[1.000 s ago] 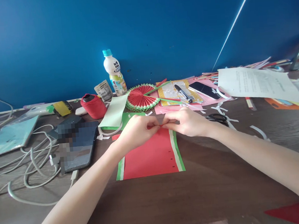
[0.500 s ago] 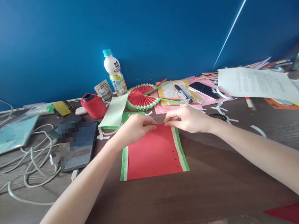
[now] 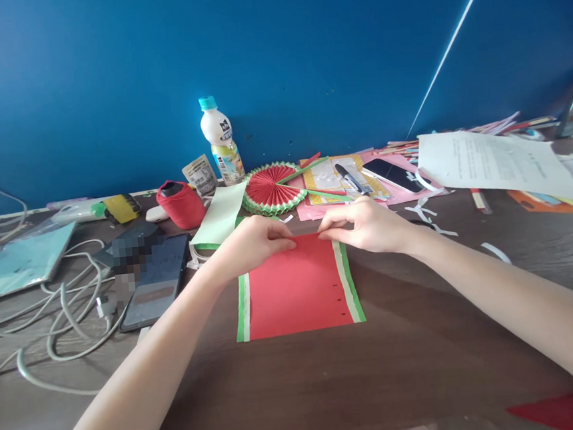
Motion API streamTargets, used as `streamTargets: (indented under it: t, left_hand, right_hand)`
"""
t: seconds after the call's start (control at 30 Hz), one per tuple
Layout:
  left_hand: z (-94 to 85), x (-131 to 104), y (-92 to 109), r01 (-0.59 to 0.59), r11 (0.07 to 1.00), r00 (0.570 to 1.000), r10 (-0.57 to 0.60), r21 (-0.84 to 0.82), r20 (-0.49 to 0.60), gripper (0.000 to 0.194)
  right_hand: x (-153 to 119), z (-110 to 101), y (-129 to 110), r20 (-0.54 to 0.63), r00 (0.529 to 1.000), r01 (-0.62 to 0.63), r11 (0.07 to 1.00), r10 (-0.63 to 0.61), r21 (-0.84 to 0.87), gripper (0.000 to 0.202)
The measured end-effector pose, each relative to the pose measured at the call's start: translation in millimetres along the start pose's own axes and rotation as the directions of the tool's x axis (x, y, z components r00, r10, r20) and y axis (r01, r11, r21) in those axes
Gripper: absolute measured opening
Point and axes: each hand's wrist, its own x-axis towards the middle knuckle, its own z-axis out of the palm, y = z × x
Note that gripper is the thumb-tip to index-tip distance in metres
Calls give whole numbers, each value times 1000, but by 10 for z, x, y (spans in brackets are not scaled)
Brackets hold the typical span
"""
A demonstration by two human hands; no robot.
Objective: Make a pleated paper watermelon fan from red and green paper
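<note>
A red paper sheet [image 3: 293, 291] with pale and green strips along its left and right sides lies before me on the dark wooden table [image 3: 301, 387]. Small black marks run down its right part. At the far edge of the sheet, my left hand [image 3: 259, 244] pinches the paper left of the middle. My right hand [image 3: 360, 225] pinches the same edge further right, fingers closed. Just beyond the hands lies a round pleated paper fan [image 3: 271, 188], red with a green-and-white rim. A pale green paper piece [image 3: 219, 214] rests behind my left hand.
On the left are a dark tablet-like device [image 3: 155, 283], tangled white cables [image 3: 64, 315] and a red-wrapped object [image 3: 182, 204]. A bottle [image 3: 222, 140] stands by the blue wall. To the right lie a pen [image 3: 351, 177], a phone [image 3: 397, 174], a printed sheet [image 3: 493, 163] and paper scraps.
Both hands still pinch the far edge. The red sheet's near edge has shifted slightly away from me and to the right, and the hands are a little further apart.
</note>
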Motion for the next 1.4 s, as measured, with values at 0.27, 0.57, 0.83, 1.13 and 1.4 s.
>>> streamTargets:
  t: [0.27, 0.57, 0.83, 1.13, 1.4]
  left_hand:
    - [99, 5, 34, -16, 999, 998, 19, 44, -67, 19]
    - [149, -13, 60, -67, 998, 996, 65, 23, 57, 24]
    - [51, -2, -16, -58, 998, 995, 56, 25, 86, 27]
    - [71, -33, 50, -15, 1000, 1000, 15, 6, 27, 25]
    - [91, -42, 79, -112, 989, 994, 111, 93, 19, 26]
  right_hand:
    - [10, 42, 17, 38, 995, 93, 981, -88, -171, 15]
    - [11, 112, -34, 157, 988, 19, 988, 6, -154, 19]
    - [22, 82, 17, 120, 993, 34, 984, -13, -174, 19]
    - [24, 56, -4, 96, 995, 35, 985, -19, -171, 18]
    - [14, 59, -6, 120, 992, 61, 982, -40, -177, 18]
